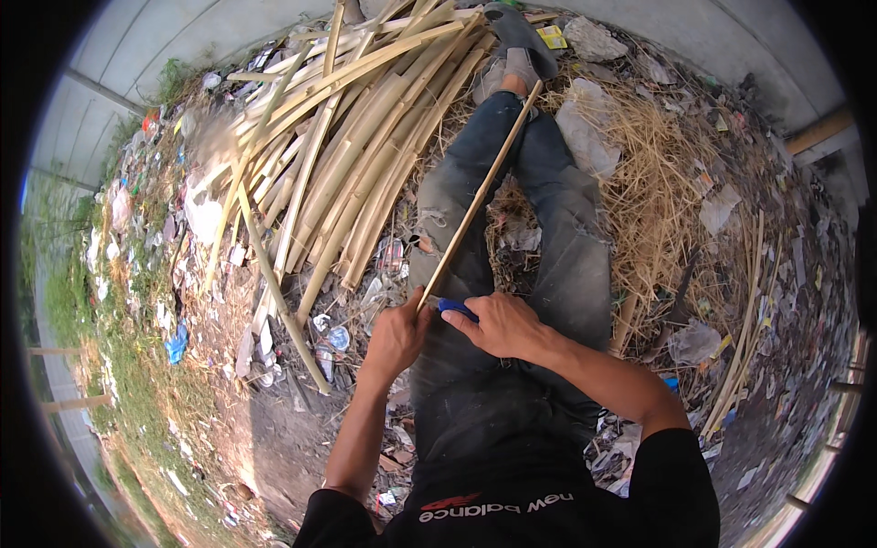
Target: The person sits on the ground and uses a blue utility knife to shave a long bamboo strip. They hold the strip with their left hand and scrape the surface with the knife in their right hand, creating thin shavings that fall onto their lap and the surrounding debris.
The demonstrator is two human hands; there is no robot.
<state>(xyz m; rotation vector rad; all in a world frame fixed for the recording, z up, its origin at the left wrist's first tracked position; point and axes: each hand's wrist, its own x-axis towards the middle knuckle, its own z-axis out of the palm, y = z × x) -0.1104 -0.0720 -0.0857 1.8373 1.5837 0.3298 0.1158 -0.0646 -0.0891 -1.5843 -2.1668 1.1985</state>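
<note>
A seated person is holding a thin bamboo strip over their lap, with a blue-handled tool at its near end.

In the head view, the left hand (pixel 395 336) is gripping the near end of the bamboo strip (pixel 480 196), whose long axis is running up and to the right, its far tip pointing toward the shoes (pixel 513 50). The right hand (pixel 501 324) is closing around the blue-handled tool (pixel 455 309), just beside the left. The strip is lying along the left jeans leg (pixel 457 201); a pile of split bamboo (pixel 356 137) is lying to the left.

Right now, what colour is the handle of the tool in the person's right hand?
Blue: the tool handle shows between the right hand and left hand, best in the head view.
</note>
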